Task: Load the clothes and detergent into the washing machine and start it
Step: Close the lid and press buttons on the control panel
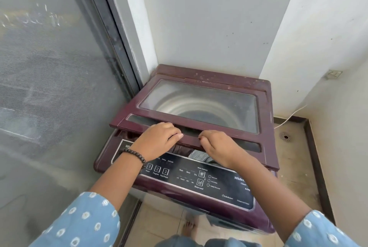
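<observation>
Both hands hold the front edge of the washing machine lid. The left hand and right hand have fingers curled round it. Clothes peek out just below the right fingers.

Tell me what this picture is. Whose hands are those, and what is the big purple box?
The picture comes from a camera worn on a person's head, looking down, so you see their own arms. The purple box is a maroon top-loading washing machine standing in a corner. Its maroon lid with a glass window is lifted a little at the front. The left hand, with a dark bead bracelet, and the right hand both hold the lid's front edge, fingers curled round it. Through the gap you can glimpse some cloth inside. In front is the black control panel with numbered buttons.
</observation>
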`<state>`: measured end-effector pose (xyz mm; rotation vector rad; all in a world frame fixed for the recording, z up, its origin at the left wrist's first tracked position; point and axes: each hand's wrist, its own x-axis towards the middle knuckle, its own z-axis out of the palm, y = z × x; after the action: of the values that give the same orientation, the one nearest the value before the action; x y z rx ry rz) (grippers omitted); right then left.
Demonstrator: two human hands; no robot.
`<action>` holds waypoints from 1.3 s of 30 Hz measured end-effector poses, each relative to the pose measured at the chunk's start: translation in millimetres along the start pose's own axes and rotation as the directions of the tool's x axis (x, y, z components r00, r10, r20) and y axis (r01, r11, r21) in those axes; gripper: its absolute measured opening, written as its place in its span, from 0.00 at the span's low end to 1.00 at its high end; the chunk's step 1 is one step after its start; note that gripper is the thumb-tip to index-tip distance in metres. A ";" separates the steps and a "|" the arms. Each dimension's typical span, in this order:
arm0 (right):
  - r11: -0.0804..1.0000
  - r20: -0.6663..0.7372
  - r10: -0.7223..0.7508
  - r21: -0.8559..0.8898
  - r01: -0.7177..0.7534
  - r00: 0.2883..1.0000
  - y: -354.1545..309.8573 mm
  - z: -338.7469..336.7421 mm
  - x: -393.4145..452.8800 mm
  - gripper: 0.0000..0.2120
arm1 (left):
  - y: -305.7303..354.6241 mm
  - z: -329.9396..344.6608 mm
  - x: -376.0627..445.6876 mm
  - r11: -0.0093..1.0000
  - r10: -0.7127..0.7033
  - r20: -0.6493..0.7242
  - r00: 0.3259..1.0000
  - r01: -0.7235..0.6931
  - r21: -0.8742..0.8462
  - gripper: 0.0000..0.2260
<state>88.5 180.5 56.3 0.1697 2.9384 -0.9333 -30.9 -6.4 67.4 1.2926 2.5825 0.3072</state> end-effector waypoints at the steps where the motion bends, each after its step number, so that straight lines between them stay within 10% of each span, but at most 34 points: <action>1: 1.000 0.007 0.002 -0.006 -0.002 1.000 4.2 4.9 0.2 0.15 | -2.5 5.3 -0.2 1.000 -0.006 0.007 1.000 0.006 -0.009 0.16; 39: 0.998 -0.095 0.039 0.042 -0.035 0.995 39.7 54.2 -2.8 0.10 | -30.6 47.0 20.3 0.870 -0.097 0.188 0.977 0.175 -0.462 0.10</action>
<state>97.1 181.2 -10.4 0.2775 2.9924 -1.0075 -51.6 -4.2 11.5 0.9099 2.2474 0.7279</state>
